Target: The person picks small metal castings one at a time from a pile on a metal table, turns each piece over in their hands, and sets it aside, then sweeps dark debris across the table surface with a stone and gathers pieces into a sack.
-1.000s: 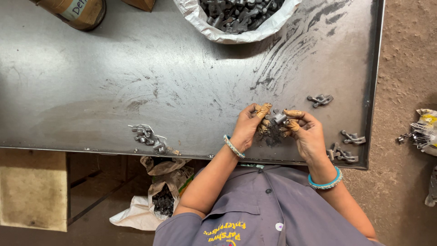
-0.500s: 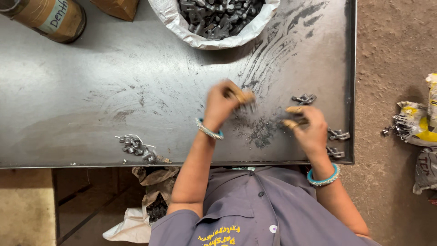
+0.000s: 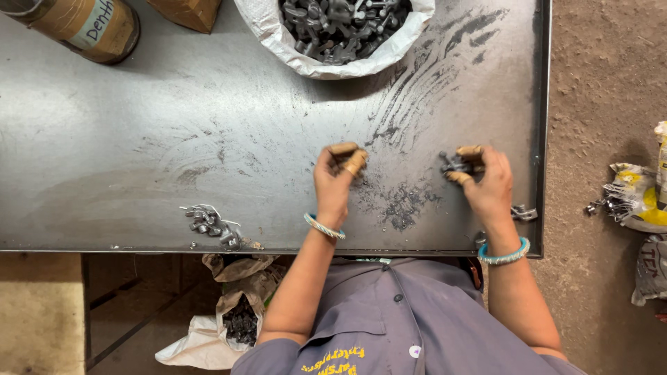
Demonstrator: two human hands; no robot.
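Grey steel worktop [image 3: 139, 139] fills most of the head view, scuffed and smeared with dark grime near centre. White sack [image 3: 278, 42] at 12 o'clock, rim rolled down, packed with dark metal parts [image 3: 333, 21]. Cardboard tube [image 3: 83, 28] lying at 10 o'clock, brown box corner [image 3: 184, 10] just beside it. Person in grey shirt [image 3: 389, 319] at 6 o'clock, bangle on each wrist. Left hand [image 3: 335, 182] near centre of the worktop, taped fingers [image 3: 351, 158] curled shut; cannot tell whether anything is inside. Right hand [image 3: 488, 184] at 3 o'clock, well apart from the left, fingers pinching a small dark metal piece [image 3: 451, 164] just above the worktop. Small cluster of finished metal pieces [image 3: 212, 223] at 7 o'clock by the near edge. Single piece [image 3: 522, 212] near the right wrist at the worktop's right edge. Open bag of parts [image 3: 236, 319] on the floor under the worktop. More bags [image 3: 636, 198] on the dirt floor at 3 o'clock.
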